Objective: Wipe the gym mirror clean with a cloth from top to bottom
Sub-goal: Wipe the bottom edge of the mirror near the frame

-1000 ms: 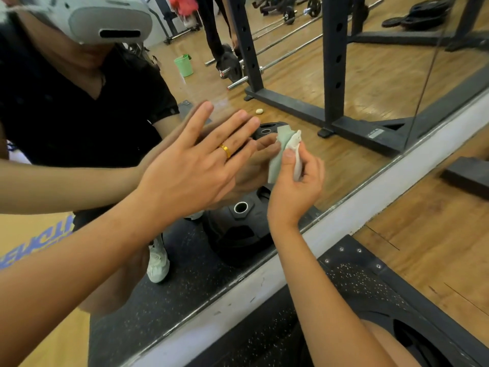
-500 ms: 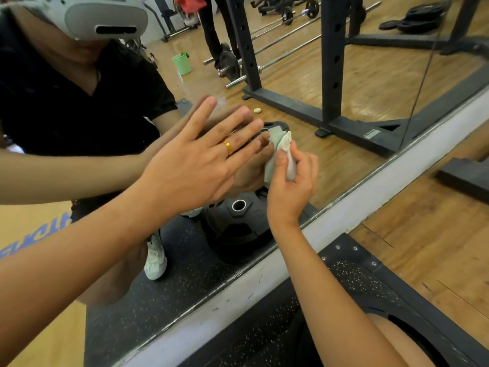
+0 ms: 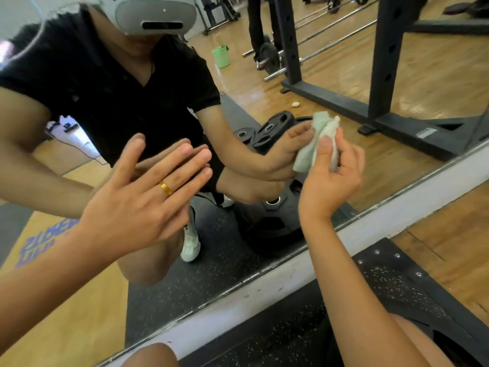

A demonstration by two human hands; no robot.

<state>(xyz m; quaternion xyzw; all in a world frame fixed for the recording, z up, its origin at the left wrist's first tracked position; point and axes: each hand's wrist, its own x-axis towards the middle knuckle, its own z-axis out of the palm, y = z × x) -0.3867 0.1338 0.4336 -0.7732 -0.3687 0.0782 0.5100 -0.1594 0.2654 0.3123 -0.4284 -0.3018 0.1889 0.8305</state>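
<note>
The gym mirror fills the upper part of the view and ends low at a white base strip. My right hand grips a bunched pale green and white cloth and holds it against the lower glass. My left hand, with a gold ring, is flat with straight fingers on the glass to the left of it. Both hands and my crouching body are reflected in the glass.
Black weight plates and a black rack frame show in the reflection, with a green bucket farther back. A black speckled rubber mat lies below the mirror, and wood floor runs to the right.
The two hands were close together and are now apart: the left hand sits farther left and lower on the glass. The view has shifted, so my reflection fills more of the mirror.
</note>
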